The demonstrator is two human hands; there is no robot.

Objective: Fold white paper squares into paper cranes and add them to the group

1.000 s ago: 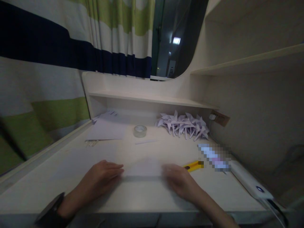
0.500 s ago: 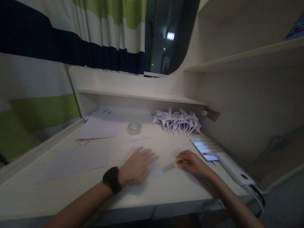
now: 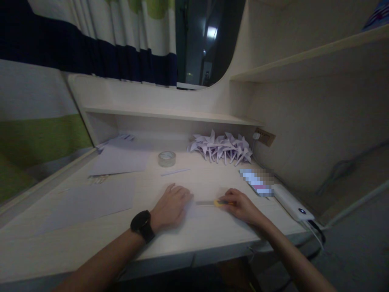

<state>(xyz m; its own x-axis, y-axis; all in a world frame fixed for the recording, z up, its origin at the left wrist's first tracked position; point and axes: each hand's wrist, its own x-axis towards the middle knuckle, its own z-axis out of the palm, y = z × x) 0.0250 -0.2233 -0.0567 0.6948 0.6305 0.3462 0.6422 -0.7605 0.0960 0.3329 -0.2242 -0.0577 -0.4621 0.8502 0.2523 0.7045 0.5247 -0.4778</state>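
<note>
My left hand [image 3: 170, 205], with a dark watch on its wrist, lies palm down on a small piece of white paper [image 3: 196, 211]; its fingers are stretched out and slightly bent. My right hand [image 3: 240, 206] is closed around a yellow utility knife [image 3: 219, 202]. The knife's long blade is out and points left over the paper, close to my left fingertips. Whether the blade touches the paper I cannot tell. Beyond my left hand lies a narrow paper strip [image 3: 175, 172], and behind it a roll of clear tape [image 3: 167, 159].
Several white paper pinwheels [image 3: 220, 147] are piled at the back right. A phone [image 3: 255, 182] and a white power strip [image 3: 293, 202] with cables lie along the right side. Paper sheets [image 3: 120, 158] sit at the back left, with another sheet [image 3: 91, 205] nearer.
The knife has turned from slanting toward me to lying nearly level, its blade pointing left. My left fingers have drawn closer together. The whole view has shifted slightly.
</note>
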